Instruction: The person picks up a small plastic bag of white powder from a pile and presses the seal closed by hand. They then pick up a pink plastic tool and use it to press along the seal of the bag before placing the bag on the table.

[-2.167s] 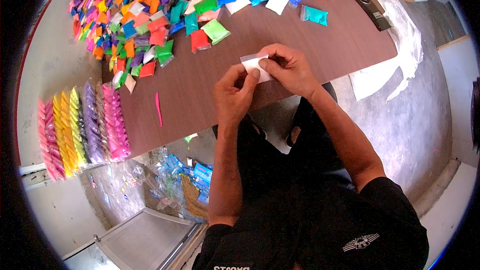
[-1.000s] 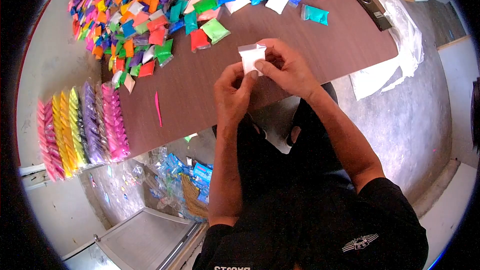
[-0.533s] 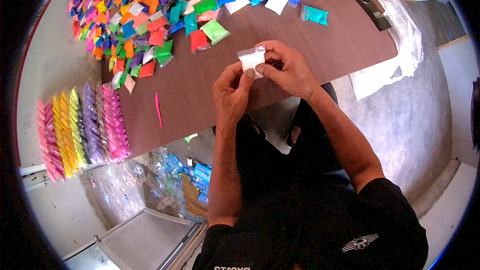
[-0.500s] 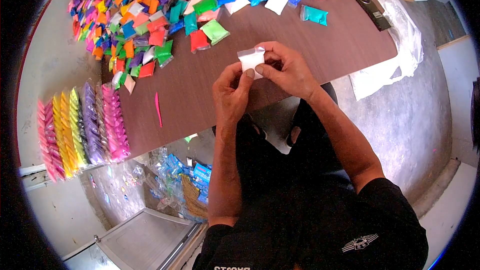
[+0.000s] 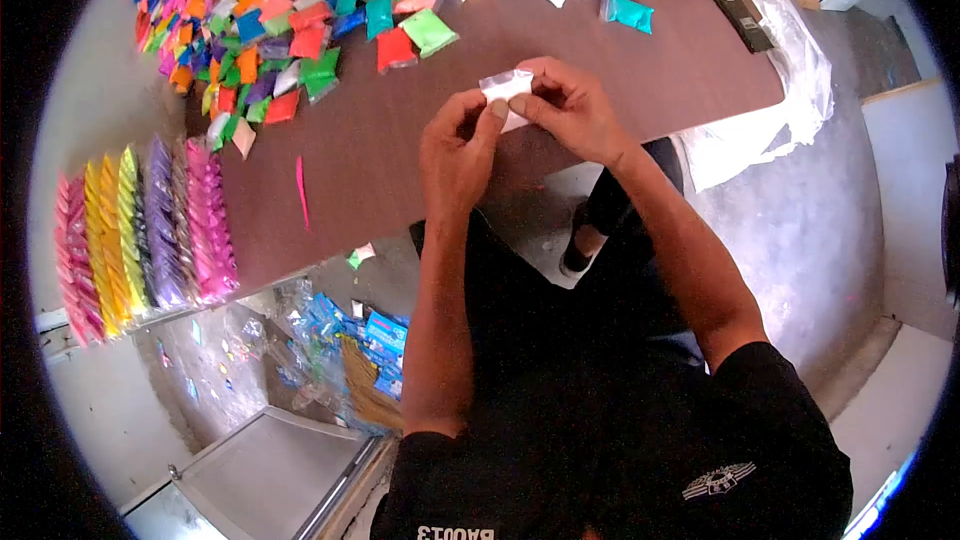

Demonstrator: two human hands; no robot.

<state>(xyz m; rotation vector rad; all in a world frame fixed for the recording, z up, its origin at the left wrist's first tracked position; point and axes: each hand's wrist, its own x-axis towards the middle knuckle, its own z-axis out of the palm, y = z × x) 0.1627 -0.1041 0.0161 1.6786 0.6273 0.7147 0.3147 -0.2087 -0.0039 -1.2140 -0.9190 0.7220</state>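
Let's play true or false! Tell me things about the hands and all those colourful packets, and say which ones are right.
1. The left hand and the right hand both pinch one white packet. True.
2. The teal packet touches the right hand. False: it lies apart, farther along the table.
3. A pink stick lies on the table. True.
4. The pile of packets is all one colour. False: it mixes many colours.
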